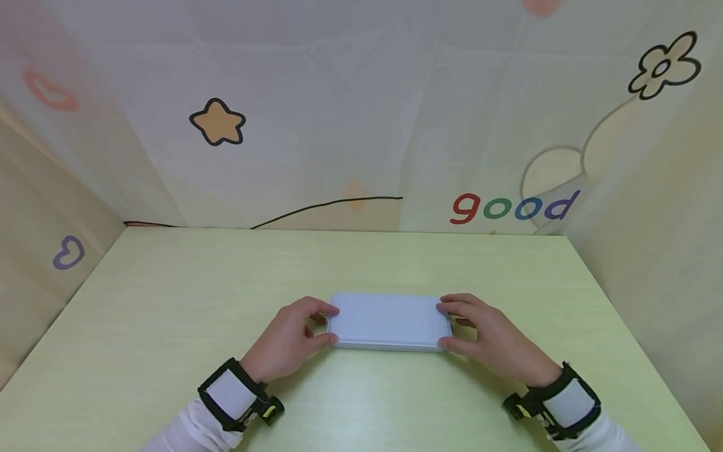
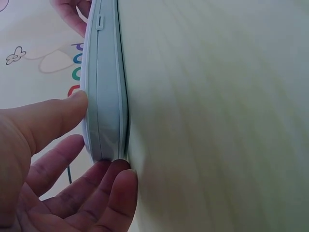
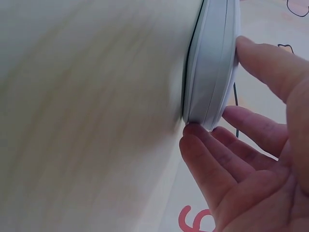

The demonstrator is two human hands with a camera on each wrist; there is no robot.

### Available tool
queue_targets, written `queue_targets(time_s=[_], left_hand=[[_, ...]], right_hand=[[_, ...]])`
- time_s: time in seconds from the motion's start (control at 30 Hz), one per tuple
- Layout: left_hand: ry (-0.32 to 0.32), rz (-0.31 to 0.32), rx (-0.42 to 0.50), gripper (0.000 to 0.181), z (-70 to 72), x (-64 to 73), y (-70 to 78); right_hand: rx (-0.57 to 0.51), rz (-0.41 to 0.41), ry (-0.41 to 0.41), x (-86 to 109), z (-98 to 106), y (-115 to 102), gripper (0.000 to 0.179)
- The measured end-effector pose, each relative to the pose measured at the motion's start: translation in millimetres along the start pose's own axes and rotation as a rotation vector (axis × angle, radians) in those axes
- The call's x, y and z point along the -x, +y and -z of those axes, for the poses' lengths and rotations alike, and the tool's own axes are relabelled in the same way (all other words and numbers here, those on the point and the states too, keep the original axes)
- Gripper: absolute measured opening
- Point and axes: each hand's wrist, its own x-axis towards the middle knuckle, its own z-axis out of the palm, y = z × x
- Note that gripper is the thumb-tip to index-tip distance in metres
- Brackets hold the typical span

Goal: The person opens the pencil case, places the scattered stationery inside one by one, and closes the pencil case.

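A flat, pale blue rectangular case [image 1: 390,320] with rounded edges lies on the table, its long side toward me. My left hand [image 1: 294,339] grips its left end, thumb at the near corner and index finger on the far one. At the opposite end my right hand [image 1: 486,333] holds the case the same way. Seen from the left wrist, the case's side wall [image 2: 108,72] has a seam along it and a small slotted tab [image 2: 100,21]. In the right wrist view, the fingertips [image 3: 193,130] touch the end of the case low down, near the tabletop.
The pale wooden table [image 1: 226,270] carries the case. Behind it hangs a light printed curtain [image 1: 339,125] with a star, a flower and the word "good". More curtain closes in the left and right sides. Each wrist wears a black strap [image 1: 231,395] with a small camera.
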Motion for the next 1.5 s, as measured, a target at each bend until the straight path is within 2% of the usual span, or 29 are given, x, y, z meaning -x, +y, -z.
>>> queue_targets(time_s=[0.33, 0.67, 0.97, 1.2, 1.5], left_hand=[[-0.019, 0.010, -0.022, 0.040, 2.7, 0.1, 3.5], [0.026, -0.001, -0.103, 0.043, 13.4, 1.1, 8.1], [0.070, -0.103, -0.265, 0.044, 21.2, -0.7, 12.6], [0.172, -0.227, -0.447, 0.046, 30.4, -5.2, 13.3], [0.242, -0.256, -0.639, 0.054, 38.6, -12.0, 4.5]], right_hand=[[0.038, -0.018, -0.010, -0.8, 0, -2, 0.059], [0.114, 0.030, 0.037, -2.2, 2, -8, 0.055], [0.182, 0.067, 0.091, -3.3, 10, -18, 0.053], [0.248, 0.084, 0.144, -4.9, 19, -19, 0.057], [0.414, 0.166, 0.286, -11.1, 23, -10, 0.065]])
